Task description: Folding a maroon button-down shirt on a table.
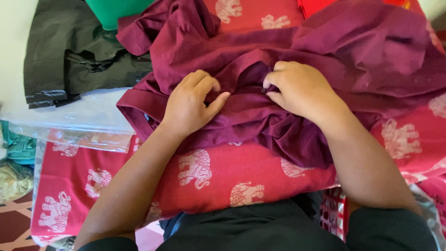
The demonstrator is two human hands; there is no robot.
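A big red cloth with pale elephants point(223, 172) covers the surface in front of the person. On top of it lies a dark maroon shirt point(353, 51), all crumpled and bunched. To one side sit a black plastic bag point(60, 51), a clear plastic bag point(79, 114) and the corner of a green tub point(114, 10).

Both hands rest on the middle of the shirt. The left hand point(190, 104) has its fingers curled, pinching a fold of the cloth. The right hand point(302, 88) has its fingers pressed together on something tiny and dark, maybe a button; I cannot tell for sure.

I think it goes best with the cloth held flat and tight, and small, slow finger moves.
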